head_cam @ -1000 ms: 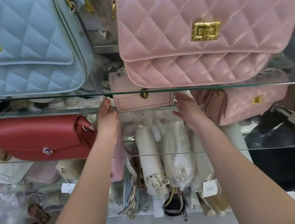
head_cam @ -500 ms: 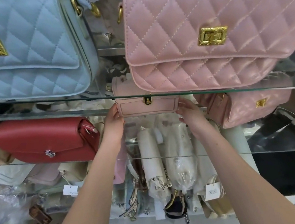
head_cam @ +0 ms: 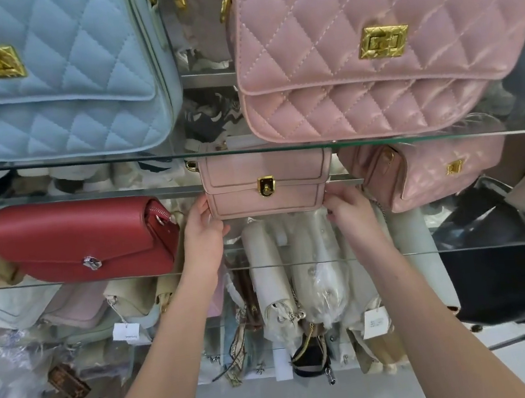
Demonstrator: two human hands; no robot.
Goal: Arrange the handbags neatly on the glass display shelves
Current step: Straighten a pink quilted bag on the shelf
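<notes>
Small smooth pink handbag with gold clasp [head_cam: 266, 186] has come forward, showing more of its face. Left hand [head_cam: 202, 229] and right hand [head_cam: 351, 209] hold it, fingers gripping its lower corners, between red flap bag [head_cam: 74, 241] and quilted pink bag [head_cam: 443, 173] on the middle glass shelf [head_cam: 459, 249]. Looks nearly squared.

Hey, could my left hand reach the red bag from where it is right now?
Probably yes. The red bag lies just left of the left hand, with nothing between them. But that hand grips the small pink bag, so it must let go first.
</notes>
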